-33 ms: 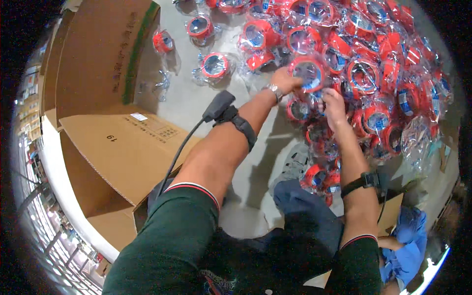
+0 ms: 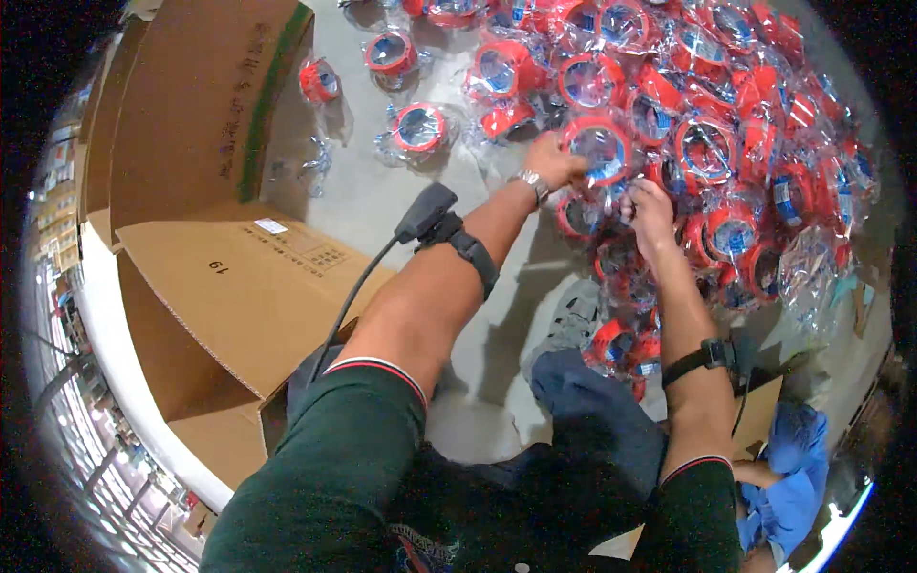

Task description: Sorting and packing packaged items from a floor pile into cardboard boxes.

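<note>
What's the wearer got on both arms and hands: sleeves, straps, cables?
Dark green short sleeves with red-and-white trim. The left hand is ungloved, with a silver-toned wristwatch; that forearm has a black strap, dark module and cable. The right hand is ungloved; its forearm has a black band.

Upper centre of frame: the wrapped red roll [image 2: 599, 124] now sits slightly lower and shows a sharper outline. Right hand [image 2: 651, 207], right of centre, is likewise slightly lower.
</note>
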`<action>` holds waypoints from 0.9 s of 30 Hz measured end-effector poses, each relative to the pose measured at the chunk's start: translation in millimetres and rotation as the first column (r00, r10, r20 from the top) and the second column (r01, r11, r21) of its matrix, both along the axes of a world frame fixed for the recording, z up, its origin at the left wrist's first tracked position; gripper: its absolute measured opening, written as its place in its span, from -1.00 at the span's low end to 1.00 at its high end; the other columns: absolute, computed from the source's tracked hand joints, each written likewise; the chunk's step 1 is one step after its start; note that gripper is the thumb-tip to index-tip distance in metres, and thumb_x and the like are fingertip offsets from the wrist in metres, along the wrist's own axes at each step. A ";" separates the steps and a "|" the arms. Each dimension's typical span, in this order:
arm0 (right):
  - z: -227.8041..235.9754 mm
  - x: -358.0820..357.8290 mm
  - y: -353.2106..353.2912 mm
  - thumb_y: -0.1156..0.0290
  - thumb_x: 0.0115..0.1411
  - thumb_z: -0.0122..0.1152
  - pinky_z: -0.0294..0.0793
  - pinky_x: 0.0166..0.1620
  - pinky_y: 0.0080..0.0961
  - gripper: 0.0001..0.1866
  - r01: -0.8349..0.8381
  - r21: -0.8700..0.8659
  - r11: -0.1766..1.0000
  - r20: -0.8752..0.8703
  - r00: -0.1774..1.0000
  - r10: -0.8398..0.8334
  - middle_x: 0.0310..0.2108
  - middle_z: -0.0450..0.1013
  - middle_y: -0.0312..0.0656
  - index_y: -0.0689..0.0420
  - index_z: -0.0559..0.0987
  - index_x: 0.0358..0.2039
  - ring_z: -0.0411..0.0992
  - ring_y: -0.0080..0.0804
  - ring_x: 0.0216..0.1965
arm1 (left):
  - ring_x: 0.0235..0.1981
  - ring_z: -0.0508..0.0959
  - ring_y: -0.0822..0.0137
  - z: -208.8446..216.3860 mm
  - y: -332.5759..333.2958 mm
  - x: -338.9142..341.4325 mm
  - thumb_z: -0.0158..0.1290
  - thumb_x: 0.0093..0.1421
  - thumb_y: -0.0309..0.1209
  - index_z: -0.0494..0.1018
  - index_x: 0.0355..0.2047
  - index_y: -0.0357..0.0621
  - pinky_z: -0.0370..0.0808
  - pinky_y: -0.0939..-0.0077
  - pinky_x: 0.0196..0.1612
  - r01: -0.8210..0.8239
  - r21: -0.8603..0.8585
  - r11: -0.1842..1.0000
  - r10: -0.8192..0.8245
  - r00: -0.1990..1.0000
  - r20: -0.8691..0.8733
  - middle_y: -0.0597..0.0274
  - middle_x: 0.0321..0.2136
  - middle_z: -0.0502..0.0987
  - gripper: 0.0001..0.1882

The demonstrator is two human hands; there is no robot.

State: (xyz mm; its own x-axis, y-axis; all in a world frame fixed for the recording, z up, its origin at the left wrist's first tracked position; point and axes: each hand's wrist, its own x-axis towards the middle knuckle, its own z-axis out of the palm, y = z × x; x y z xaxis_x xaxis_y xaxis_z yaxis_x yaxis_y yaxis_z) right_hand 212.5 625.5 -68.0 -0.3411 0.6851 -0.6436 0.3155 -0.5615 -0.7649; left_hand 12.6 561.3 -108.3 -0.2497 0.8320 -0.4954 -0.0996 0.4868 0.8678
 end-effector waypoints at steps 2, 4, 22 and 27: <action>-10.4 27.2 -8.4 0.51 0.08 -0.05 0.25 -0.54 -0.63 -0.91 0.258 -0.066 0.964 -0.067 0.963 -0.263 -0.58 0.30 -0.34 0.13 0.38 -0.35 0.26 -0.60 -0.59 | -0.56 0.54 0.34 7.0 -11.1 8.5 0.16 -0.09 -0.42 0.46 -0.25 -0.18 0.50 0.46 -0.52 -0.108 0.048 0.993 0.098 0.979 0.176 0.22 -0.49 0.54 -0.67; -7.3 24.9 -20.2 0.51 0.09 -0.05 0.26 -0.53 -0.62 -0.89 0.157 -0.183 0.971 -0.137 0.974 -0.183 -0.56 0.31 -0.33 0.12 0.37 -0.33 0.26 -0.58 -0.58 | -0.55 0.55 0.35 4.8 -19.4 4.4 0.11 -0.11 -0.54 0.37 -0.08 -0.16 0.51 0.49 -0.52 -0.207 0.067 0.976 0.173 0.925 0.339 0.21 -0.42 0.54 -0.51; 333.7 -107.7 -170.5 0.42 0.11 0.07 0.25 -0.42 -0.60 -0.48 -0.183 0.356 0.916 -0.616 0.691 0.377 -0.53 0.28 -0.30 0.34 0.22 0.06 0.22 -0.56 -0.55 | -0.18 0.53 0.18 428.4 -204.0 -132.7 0.20 -0.16 0.03 0.36 0.00 -0.25 0.46 0.40 -0.12 0.114 0.607 0.787 0.291 0.798 -0.527 -0.03 -0.18 0.51 -0.21; 374.6 -153.6 -252.0 0.43 0.10 0.00 0.17 -0.52 -0.74 -0.38 -0.400 0.530 0.747 -0.464 0.601 0.651 -0.57 0.24 -0.35 0.38 0.16 0.17 0.19 -0.65 -0.57 | -0.10 0.48 0.29 422.7 -392.0 -189.7 0.13 -0.06 -0.35 0.27 0.09 -0.18 0.43 0.39 -0.04 -0.211 0.757 0.619 0.428 0.898 -0.100 0.17 -0.09 0.45 -0.35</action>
State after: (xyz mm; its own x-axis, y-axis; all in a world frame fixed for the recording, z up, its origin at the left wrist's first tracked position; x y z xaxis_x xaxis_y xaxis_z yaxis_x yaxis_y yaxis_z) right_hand 58.9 373.5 306.5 -0.9246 0.3754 0.0651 -0.1153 -0.1128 -0.9869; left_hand -177.1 169.3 314.4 -0.5908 0.7341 0.3348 0.1431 -0.3131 0.9389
